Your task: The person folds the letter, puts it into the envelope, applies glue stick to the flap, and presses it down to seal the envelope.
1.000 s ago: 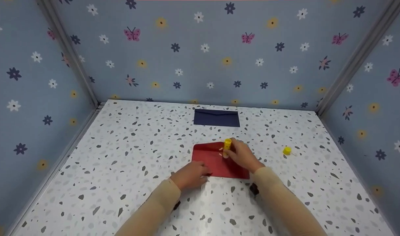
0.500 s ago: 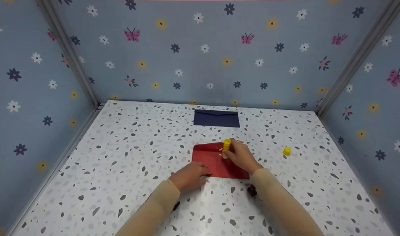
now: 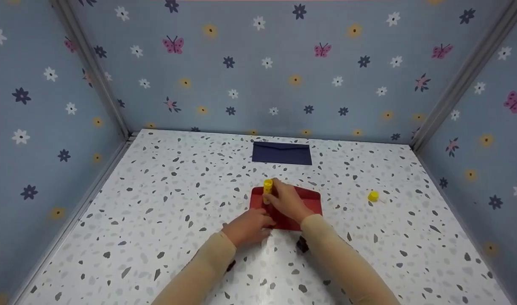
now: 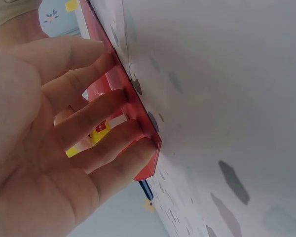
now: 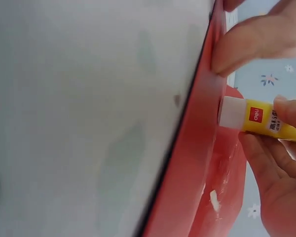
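Note:
A red envelope (image 3: 312,206) lies on the speckled table with its flap open toward the far side. My right hand (image 3: 289,203) grips a yellow glue stick (image 3: 267,187), held upright over the envelope's left part. In the right wrist view, the glue stick's (image 5: 259,118) white end meets the red paper. A whitish glue smear (image 5: 214,200) shows on the flap. My left hand (image 3: 248,226) rests on the envelope's near-left corner. Seen from the left wrist, its fingers (image 4: 116,133) stretch out and touch the paper along the edge.
A dark blue envelope (image 3: 282,153) lies at the back of the table, near the patterned wall (image 3: 275,67). To the right is the small yellow cap (image 3: 373,196) of the glue stick. Similar patterned panels stand at both sides.
My right hand has slid left across the envelope with the glue stick, baring the envelope's right part. The left hand stays in place.

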{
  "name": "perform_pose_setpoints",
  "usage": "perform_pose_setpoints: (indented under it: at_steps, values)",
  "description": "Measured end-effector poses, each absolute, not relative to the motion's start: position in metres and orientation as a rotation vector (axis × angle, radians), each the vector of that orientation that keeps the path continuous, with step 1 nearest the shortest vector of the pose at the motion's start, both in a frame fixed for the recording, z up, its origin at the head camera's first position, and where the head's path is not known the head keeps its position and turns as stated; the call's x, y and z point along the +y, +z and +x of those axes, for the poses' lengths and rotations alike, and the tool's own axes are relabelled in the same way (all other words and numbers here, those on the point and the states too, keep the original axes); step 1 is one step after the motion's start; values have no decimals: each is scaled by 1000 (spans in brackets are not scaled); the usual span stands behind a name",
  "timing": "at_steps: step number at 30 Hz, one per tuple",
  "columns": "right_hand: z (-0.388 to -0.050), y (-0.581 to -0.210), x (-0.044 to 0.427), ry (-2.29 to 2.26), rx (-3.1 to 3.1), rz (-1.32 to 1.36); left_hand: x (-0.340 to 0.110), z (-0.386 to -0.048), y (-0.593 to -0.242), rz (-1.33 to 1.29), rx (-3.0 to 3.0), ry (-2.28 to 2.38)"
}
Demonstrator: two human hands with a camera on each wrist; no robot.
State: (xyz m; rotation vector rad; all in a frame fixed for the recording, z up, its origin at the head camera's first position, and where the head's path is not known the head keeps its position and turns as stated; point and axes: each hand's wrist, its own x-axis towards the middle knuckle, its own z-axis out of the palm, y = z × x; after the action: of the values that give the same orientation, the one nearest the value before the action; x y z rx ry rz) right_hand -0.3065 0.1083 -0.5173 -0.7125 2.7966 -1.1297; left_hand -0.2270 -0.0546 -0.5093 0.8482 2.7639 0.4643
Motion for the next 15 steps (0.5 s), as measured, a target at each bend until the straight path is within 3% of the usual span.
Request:
perform_pose_setpoints:
  at_steps: [15]
  values:
    - [-306,-513,170,-1125,2869,-612,-57,-224,-510,870,2793,455]
